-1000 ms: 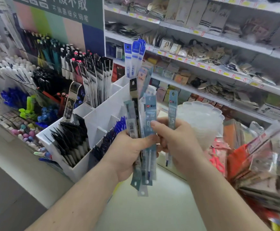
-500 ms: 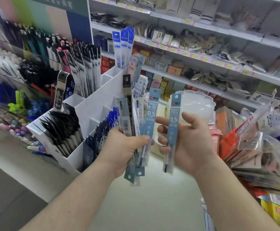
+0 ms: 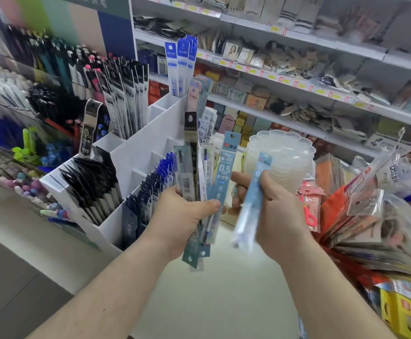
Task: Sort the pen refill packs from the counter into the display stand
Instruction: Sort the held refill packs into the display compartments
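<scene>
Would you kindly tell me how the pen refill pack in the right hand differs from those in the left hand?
The right hand holds one light blue refill pack, blurred and tilted; the left hand holds a fanned bunch of refill packs, sharp and nearly upright. The single pack's print is unreadable; the bunch's front pack reads 0.5. Both are slim hanging packs in a curled grip.

Single refill pack [image 3: 249,201] motion-blurred, print unreadable, upper shelf goods [image 3: 297,62] soft, yellow box [image 3: 405,314] cut off
</scene>
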The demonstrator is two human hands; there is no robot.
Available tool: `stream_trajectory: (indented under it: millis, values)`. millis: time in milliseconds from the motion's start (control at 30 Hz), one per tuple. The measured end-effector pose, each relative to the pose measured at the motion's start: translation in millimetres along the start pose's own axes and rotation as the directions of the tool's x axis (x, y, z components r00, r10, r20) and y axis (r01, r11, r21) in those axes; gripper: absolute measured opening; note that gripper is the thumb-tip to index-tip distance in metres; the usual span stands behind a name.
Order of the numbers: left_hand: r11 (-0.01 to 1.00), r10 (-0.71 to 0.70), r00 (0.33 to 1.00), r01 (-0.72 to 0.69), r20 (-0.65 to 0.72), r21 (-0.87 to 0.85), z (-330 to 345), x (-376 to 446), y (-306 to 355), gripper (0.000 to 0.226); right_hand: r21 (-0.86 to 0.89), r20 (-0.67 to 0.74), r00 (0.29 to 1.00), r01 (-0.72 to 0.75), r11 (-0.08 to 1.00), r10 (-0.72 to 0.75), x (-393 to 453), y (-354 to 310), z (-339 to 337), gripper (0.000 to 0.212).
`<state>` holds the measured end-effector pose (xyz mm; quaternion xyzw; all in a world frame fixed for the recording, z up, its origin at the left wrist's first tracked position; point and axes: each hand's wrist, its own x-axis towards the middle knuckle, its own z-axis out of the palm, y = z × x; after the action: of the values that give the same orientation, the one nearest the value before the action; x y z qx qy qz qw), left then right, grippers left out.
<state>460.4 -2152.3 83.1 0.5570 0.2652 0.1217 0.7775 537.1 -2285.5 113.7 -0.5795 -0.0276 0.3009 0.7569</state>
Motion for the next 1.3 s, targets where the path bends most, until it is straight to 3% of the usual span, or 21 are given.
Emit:
stream_trajectory:
  millis: [133,233,333,367,500,567,667,800,900,1100,1300]
  values:
    - [0.998,-0.022,0.997,0.026,0.072,-0.057,7,-3,-2,0.03,-0.21,0.056,0.98,0.197,0.958,-0.189,1,12,10,0.044]
    - [0.995,-0.016,0.995,0.026,0.098,-0.1,9,-5,-3,0.023,-0.25,0.037,0.96,0.278,0.927,-0.278,4,21,12,0.047]
    - [0.997,-0.02,0.991,0.03,0.135,-0.075,10,-7,-4,0.021,-0.439,-0.016,0.933,0.315,0.841,-0.358,8,32,12,0.074]
    - [0.997,-0.023,0.99,0.033,0.138,-0.065,10,-8,-5,0.022,-0.477,0.003,0.927,0.33,0.815,-0.374,10,36,12,0.074]
    - [1.0,-0.007,0.995,0.007,0.099,-0.001,4,-4,-2,0.026,-0.394,0.046,0.939,0.331,0.857,-0.342,15,30,10,0.025]
    - [0.999,0.003,0.998,-0.006,0.059,0.052,0,-1,1,0.026,-0.336,0.072,0.955,0.295,0.894,-0.288,16,22,9,0.018]
    - [0.995,0.044,0.999,-0.043,-0.018,0.085,-6,4,9,0.019,-0.28,0.021,0.968,0.245,0.928,-0.25,25,12,1,0.02]
    - [0.995,0.078,0.99,-0.085,-0.117,-0.059,-13,10,27,0.012,-0.226,-0.182,0.946,0.224,0.948,-0.267,48,-6,-14,0.024]
    - [0.983,0.096,0.983,-0.117,-0.155,-0.138,-16,14,39,0.012,-0.235,-0.23,0.922,0.258,0.937,-0.311,64,-16,-10,0.02]
    - [0.981,0.083,0.983,-0.11,-0.163,-0.162,-16,22,47,0.01,-0.412,-0.187,0.866,0.359,0.837,-0.464,110,-28,24,0.02]
    - [0.974,0.069,0.983,-0.103,-0.168,-0.201,-19,27,52,0.011,-0.465,-0.097,0.815,0.47,0.75,-0.571,150,-47,54,0.022]
